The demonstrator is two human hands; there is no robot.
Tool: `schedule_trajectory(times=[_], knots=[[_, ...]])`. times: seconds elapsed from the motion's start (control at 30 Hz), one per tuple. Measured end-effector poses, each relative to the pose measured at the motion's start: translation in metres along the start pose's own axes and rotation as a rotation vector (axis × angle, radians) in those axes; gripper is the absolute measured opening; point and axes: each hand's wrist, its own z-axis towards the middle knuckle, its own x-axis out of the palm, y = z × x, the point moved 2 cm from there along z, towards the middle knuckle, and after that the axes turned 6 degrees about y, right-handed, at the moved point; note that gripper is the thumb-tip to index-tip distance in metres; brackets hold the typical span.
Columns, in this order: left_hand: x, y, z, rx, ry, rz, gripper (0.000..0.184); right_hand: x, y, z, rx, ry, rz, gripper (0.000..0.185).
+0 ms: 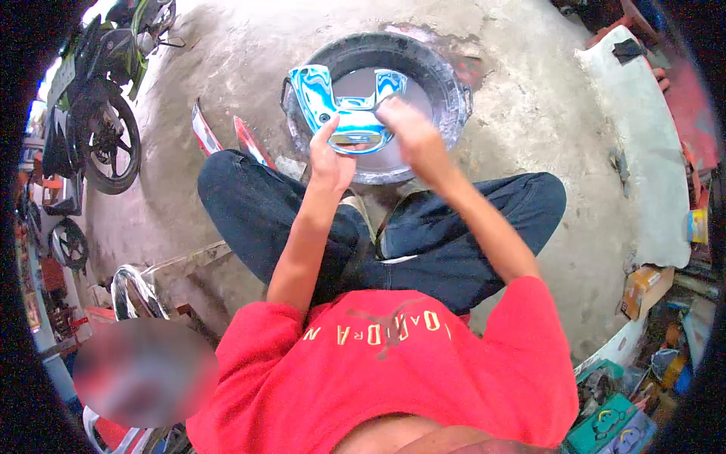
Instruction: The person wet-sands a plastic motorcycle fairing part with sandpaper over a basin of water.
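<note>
My left hand grips the lower left edge of a glossy blue-and-white patterned motorcycle fairing panel, its thumb on the front face. The panel has two upright arms and a slot near its lower edge, and I hold it over a round black tub. My right hand, smeared by motion, is curled against the panel's right arm. A small dark patch shows at its fingertips; what it holds, if anything, is not clear. Greyish liquid lies inside the tub.
Two red-and-white panel pieces lie on the concrete floor left of the tub. A motorcycle stands at the left. A cardboard box and a green printed box are on the right. A blurred patch covers the lower left.
</note>
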Motion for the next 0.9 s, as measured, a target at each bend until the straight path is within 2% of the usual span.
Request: schedule_trajectory(times=[0.03, 0.13, 0.2, 0.27, 0.33, 0.37, 0.47, 0.5, 0.53, 0.6, 0.7, 0.83, 0.9], knots=[[0.001, 0.0, 0.0, 0.007, 0.02, -0.025, 0.03, 0.004, 0.018, -0.004, -0.091, -0.016, 0.071, 0.036], [-0.001, -0.001, -0.001, 0.012, 0.026, -0.009, 0.031, -0.005, 0.008, 0.005, -0.088, 0.038, 0.075, 0.039], [-0.003, -0.004, -0.005, 0.001, 0.019, 0.017, 0.032, -0.005, -0.03, 0.018, 0.078, -0.044, 0.004, 0.041], [-0.002, -0.003, -0.01, -0.009, -0.002, 0.018, 0.034, 0.002, -0.031, 0.01, 0.073, -0.039, -0.122, 0.038], [0.004, -0.005, -0.006, 0.005, -0.034, 0.012, 0.034, -0.004, 0.007, 0.003, -0.024, -0.008, 0.008, 0.038], [-0.004, -0.004, -0.001, -0.002, 0.045, 0.001, 0.035, 0.003, 0.02, -0.003, -0.091, -0.012, 0.024, 0.037], [-0.003, -0.006, -0.004, -0.008, 0.036, -0.001, 0.035, -0.006, -0.003, 0.011, -0.035, -0.016, -0.002, 0.038], [-0.003, -0.007, -0.004, -0.007, 0.075, 0.008, 0.034, -0.007, -0.02, 0.019, 0.048, -0.048, -0.009, 0.038], [-0.002, -0.007, -0.006, -0.005, 0.053, 0.015, 0.034, -0.007, -0.033, 0.02, 0.074, -0.065, -0.109, 0.04], [0.002, -0.008, -0.008, 0.0, 0.008, 0.027, 0.034, 0.003, -0.025, 0.007, 0.07, -0.021, -0.055, 0.042], [-0.01, -0.011, -0.001, 0.0, 0.022, 0.031, 0.037, -0.006, 0.019, -0.001, -0.101, 0.037, 0.074, 0.039], [0.001, -0.024, -0.012, -0.057, 0.017, 0.076, 0.039, -0.014, -0.038, 0.016, 0.061, -0.026, -0.055, 0.04], [-0.012, -0.026, -0.001, -0.067, -0.014, 0.094, 0.04, -0.009, -0.026, 0.005, -0.003, -0.008, 0.031, 0.042]])
